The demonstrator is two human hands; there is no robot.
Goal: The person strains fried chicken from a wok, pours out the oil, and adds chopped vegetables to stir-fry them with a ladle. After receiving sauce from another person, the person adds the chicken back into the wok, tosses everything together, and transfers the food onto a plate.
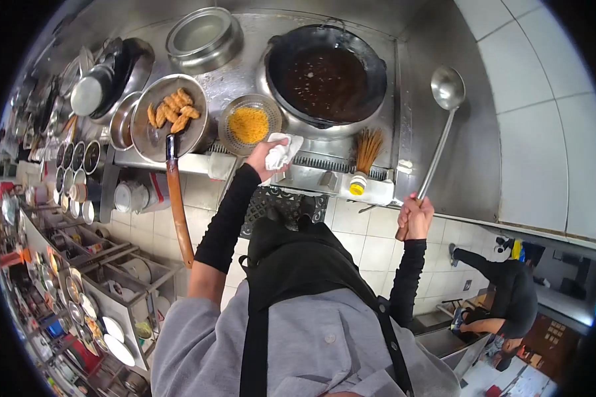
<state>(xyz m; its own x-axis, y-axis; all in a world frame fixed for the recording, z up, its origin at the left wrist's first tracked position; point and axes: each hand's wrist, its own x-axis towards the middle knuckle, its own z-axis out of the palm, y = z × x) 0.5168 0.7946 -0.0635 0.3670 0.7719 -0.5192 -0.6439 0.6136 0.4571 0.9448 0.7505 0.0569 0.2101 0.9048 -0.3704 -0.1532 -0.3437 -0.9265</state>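
Note:
My left hand [266, 161] is closed on a crumpled white cloth [284, 151] at the stove's front edge. Just beyond it is a perforated strainer [273, 110] holding yellow-orange bits. My right hand [416, 217] grips the handle of a long metal ladle [448, 88], its bowl raised at the steel side wall. Between and beyond my hands, a black wok [375, 74] holds dark liquid. Browned fried pieces [173, 109] lie in a metal pan [139, 130] with a long wooden handle, left of the strainer.
A bamboo brush [368, 151] stands at the stove's front right. A lidded metal pot [204, 40] is at the back left, with stacked pans [93, 92] farther left. Shelves of dishes [116, 339] fill the lower left. Another person [510, 291] bends at the lower right.

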